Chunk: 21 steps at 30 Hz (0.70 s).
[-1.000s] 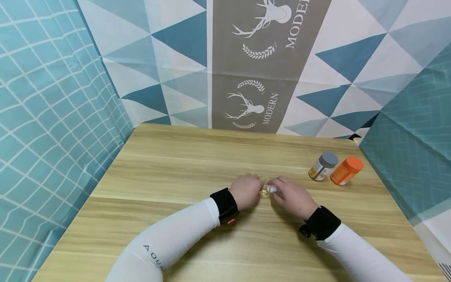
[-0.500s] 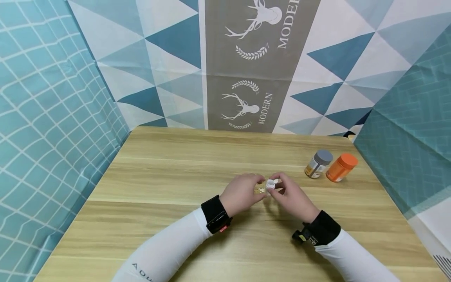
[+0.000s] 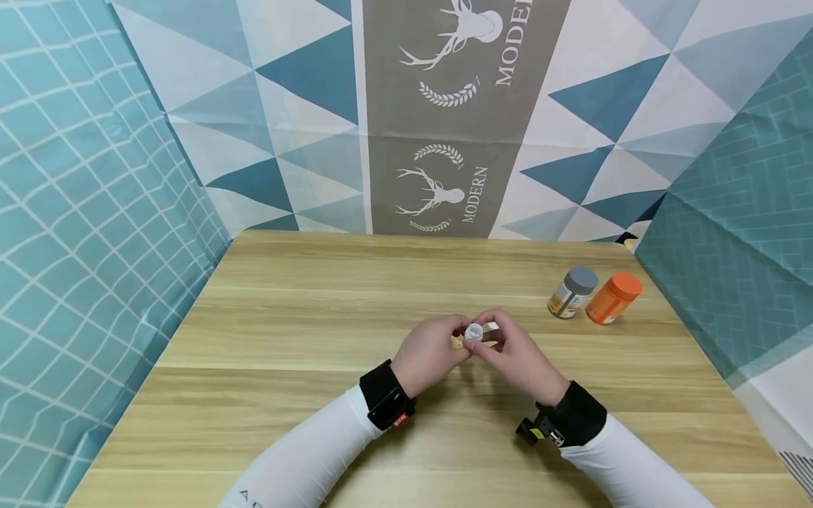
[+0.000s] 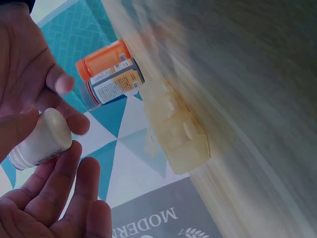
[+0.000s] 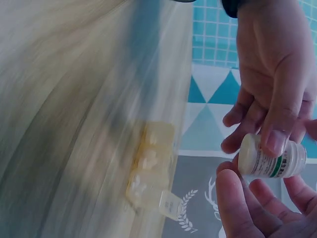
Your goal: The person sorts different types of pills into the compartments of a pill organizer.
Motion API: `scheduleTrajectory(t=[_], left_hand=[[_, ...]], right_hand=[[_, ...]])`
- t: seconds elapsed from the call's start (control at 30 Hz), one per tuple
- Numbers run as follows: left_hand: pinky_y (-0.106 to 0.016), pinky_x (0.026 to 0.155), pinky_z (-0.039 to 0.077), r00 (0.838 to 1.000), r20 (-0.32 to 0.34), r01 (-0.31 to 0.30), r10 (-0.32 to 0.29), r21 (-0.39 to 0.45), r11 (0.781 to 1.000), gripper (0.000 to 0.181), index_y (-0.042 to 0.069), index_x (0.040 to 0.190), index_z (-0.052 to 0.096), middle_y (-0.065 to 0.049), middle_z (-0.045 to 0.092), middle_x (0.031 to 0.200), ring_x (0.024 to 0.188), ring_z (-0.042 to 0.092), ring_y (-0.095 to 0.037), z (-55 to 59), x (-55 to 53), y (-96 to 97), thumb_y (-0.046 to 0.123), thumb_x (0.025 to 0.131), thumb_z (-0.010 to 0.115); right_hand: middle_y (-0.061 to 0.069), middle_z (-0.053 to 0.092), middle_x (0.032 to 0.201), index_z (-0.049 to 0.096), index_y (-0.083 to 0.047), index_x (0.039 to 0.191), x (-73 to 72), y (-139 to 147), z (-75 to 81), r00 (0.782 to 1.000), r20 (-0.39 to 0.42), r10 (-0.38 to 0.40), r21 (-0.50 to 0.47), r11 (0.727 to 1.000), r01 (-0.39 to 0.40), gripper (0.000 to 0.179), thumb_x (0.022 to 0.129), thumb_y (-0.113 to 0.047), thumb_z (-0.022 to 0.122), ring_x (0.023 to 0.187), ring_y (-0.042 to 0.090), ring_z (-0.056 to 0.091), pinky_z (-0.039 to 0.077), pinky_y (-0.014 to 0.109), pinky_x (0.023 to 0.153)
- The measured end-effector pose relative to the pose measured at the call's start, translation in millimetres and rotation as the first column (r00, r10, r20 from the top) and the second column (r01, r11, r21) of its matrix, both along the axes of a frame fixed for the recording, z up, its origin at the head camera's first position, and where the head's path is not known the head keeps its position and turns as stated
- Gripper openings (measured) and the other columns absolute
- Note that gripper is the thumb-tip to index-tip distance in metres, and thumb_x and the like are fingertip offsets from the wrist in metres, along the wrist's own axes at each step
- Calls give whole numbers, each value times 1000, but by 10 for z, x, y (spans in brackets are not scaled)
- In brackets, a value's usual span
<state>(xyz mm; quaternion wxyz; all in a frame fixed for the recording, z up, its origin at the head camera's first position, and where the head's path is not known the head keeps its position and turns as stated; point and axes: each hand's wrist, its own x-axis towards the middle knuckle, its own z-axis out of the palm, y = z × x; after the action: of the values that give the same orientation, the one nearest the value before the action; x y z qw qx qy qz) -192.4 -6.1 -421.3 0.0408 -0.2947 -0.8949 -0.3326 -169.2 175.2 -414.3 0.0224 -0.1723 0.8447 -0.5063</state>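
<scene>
Both hands meet over the middle of the table around a small white bottle (image 3: 473,332), its mouth facing up. My left hand (image 3: 427,353) pinches it; in the left wrist view the thumb and a finger lie on the bottle (image 4: 47,139). My right hand (image 3: 522,356) also grips it with curled thumb and forefinger. A small white piece, perhaps the cap (image 3: 490,327), shows by the right fingers. Below sits a translucent yellow pill organizer (image 5: 148,161) with several compartments, pale contents and a raised lid; in the head view the hands mostly hide it.
A grey-lidded bottle (image 3: 573,292) and an orange bottle (image 3: 614,298) stand side by side at the right rear of the wooden table (image 3: 317,282). Patterned cloth walls (image 3: 317,106) rise behind and at both sides.
The right hand has tilted the white bottle upright and carried it left to the left hand. The left hand has left the organizer's edge and now grips the bottle.
</scene>
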Motion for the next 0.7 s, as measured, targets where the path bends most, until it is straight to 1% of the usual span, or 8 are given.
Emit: scheduleTrajectory(t=[0.1, 0.17, 0.23, 0.37, 0.43, 0.53, 0.6, 0.7], left_hand=[[-28, 73, 52, 1000, 25, -13, 12, 28, 1000, 25, 16, 106, 68, 8, 69, 96, 87, 60, -10, -22, -17, -33, 31, 86, 73], [-28, 73, 52, 999, 35, -19, 17, 46, 999, 26, 17, 105, 67, 9, 69, 96, 87, 60, -11, -32, -37, -55, 33, 86, 74], [-28, 72, 52, 999, 38, -24, 22, 54, 998, 26, 17, 105, 67, 11, 68, 94, 87, 60, -12, -30, -52, -82, 33, 85, 74], [-27, 69, 51, 999, 32, -40, 38, 48, 998, 27, 17, 106, 67, 10, 67, 92, 85, 60, -13, -3, -73, -130, 33, 85, 74], [-26, 66, 50, 999, 23, -46, 45, 37, 998, 28, 17, 106, 67, 9, 66, 90, 83, 60, -12, 11, -78, -146, 34, 85, 74], [-24, 63, 49, 999, 12, -53, 52, 32, 998, 28, 17, 107, 67, 8, 66, 89, 81, 60, -12, 32, -82, -165, 34, 85, 74], [-23, 62, 49, 998, 6, -55, 55, 33, 998, 29, 17, 107, 67, 8, 66, 88, 80, 60, -11, 46, -83, -176, 35, 85, 74], [-24, 63, 50, 998, 8, -60, 60, 42, 997, 30, 17, 107, 67, 9, 66, 89, 82, 61, -12, 68, -85, -196, 36, 85, 74]], right_hand=[[12, 60, 114, 53, -7, 118, -28, 58, 1, 998, -33, -45, 95, 994, 47, 29, 98, -27, 60, 96, 17, 60, 53, 40, 74], [9, 62, 109, 56, -9, 115, -74, 128, 8, 994, -67, -86, 199, 975, 97, 26, 99, -30, 56, 93, 17, 59, 52, 40, 73], [7, 63, 105, 58, -9, 111, -163, 206, -13, 988, -109, -105, 319, 938, 135, 23, 99, -29, 55, 91, 18, 58, 51, 40, 73], [10, 63, 101, 62, -7, 109, -395, 333, -125, 987, -142, -77, 543, 828, 142, 24, 95, -26, 61, 87, 21, 58, 51, 42, 71], [13, 62, 100, 61, -4, 115, -492, 374, -197, 991, -119, -59, 621, 775, 120, 33, 93, -29, 64, 84, 22, 57, 50, 42, 70], [15, 62, 100, 60, -3, 122, -582, 388, -278, 994, -103, -28, 696, 712, 92, 43, 90, -32, 67, 81, 22, 57, 50, 43, 69], [15, 63, 98, 62, -5, 121, -611, 377, -310, 994, -113, -6, 722, 687, 86, 42, 89, -31, 69, 79, 22, 57, 49, 43, 68], [14, 65, 97, 67, -6, 112, -624, 345, -326, 987, -156, 38, 734, 673, 90, 29, 88, -24, 70, 82, 25, 60, 50, 46, 71]])
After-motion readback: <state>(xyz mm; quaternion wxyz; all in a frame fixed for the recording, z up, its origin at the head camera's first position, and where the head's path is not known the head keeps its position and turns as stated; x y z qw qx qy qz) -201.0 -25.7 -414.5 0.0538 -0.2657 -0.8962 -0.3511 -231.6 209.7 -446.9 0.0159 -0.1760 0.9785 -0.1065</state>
